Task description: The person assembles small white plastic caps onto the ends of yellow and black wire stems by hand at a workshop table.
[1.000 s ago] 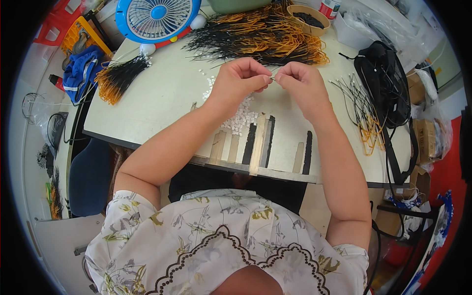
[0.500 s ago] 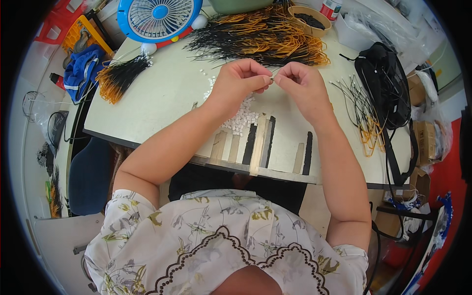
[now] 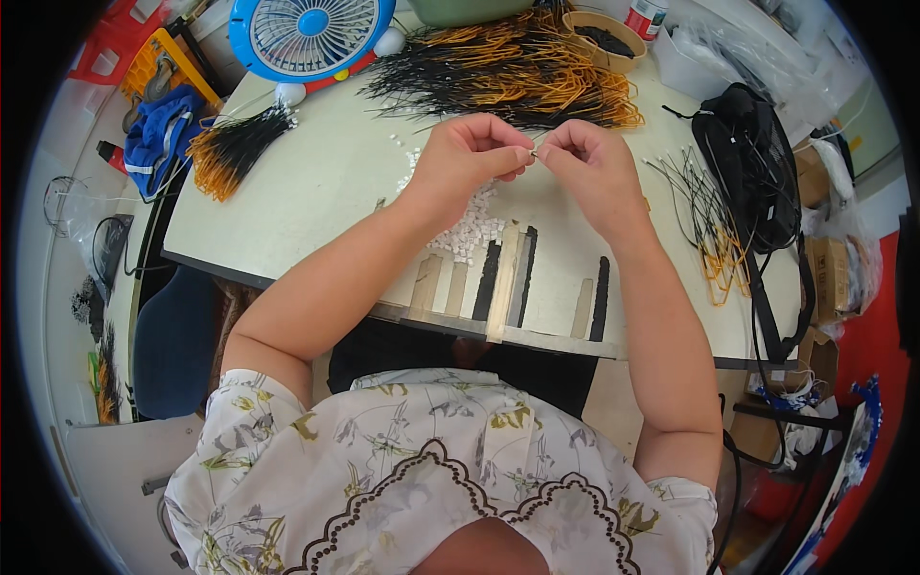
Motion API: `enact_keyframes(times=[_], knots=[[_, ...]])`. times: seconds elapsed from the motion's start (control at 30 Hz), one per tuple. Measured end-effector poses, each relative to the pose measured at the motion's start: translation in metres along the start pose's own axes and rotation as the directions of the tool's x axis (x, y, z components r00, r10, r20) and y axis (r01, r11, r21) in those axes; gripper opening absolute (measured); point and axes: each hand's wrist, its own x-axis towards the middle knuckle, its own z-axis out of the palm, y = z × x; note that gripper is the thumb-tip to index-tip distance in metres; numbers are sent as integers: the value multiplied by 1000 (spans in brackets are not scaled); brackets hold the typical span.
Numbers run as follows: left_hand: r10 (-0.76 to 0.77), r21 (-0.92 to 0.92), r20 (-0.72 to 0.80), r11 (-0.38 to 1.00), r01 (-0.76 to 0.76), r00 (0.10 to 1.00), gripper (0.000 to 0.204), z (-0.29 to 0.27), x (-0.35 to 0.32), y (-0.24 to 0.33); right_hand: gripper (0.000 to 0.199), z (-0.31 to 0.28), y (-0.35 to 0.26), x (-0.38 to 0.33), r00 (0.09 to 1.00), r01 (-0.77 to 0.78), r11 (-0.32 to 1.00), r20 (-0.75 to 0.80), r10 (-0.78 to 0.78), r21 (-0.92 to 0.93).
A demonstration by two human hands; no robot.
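Over the middle of the table, my left hand (image 3: 462, 165) and my right hand (image 3: 596, 182) meet fingertip to fingertip. Each is closed in a pinch of thumb and forefinger. Between the tips shows a tiny dark and pale piece (image 3: 534, 153), too small to name. Beneath and beside my left wrist lies a loose spread of small white connector housings (image 3: 470, 235). Just beyond my hands is a large heap of black and orange wires (image 3: 517, 72). A smaller bunch of such wires (image 3: 240, 149), with white ends, lies at the left.
A blue toy-like fan (image 3: 311, 34) stands at the back left. Several loose wires with white tips (image 3: 704, 220) lie right of my right arm, beside a black bag (image 3: 747, 163). Tape strips (image 3: 503, 278) line the near edge. A round tub (image 3: 604, 40) sits at the back.
My fingertips have shifted very slightly, and a little more of the tiny piece shows between them. Arms and table things look unchanged.
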Motion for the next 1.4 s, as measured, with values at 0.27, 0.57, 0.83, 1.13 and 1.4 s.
enact_keyframes(times=[0.27, 0.57, 0.83, 1.13, 1.4], knots=[[1, 9, -42, 1000, 0, 999, 9, 2, -2, 2, 6, 0, 0, 0, 999, 21, 1000, 38, -21, 6], [4, 39, -83, 999, -1, 997, 11, 7, -2, 6, 5, -1, -3, 0, 998, 63, 998, 0, -63, -9], [27, 61, -55, 998, -23, 998, 10, 5, -2, 4, 6, 0, -2, 0, 998, 58, 997, 26, -57, -41], [-24, -100, -251, 995, -1, 968, 7, -20, 5, 14, 8, -58, -21, -9, 996, 81, 935, 70, -61, -346], [-20, 29, -224, 999, 27, 974, 13, 1, 26, 17, 9, -104, -11, -18, 998, -56, 947, -14, 55, -315]])
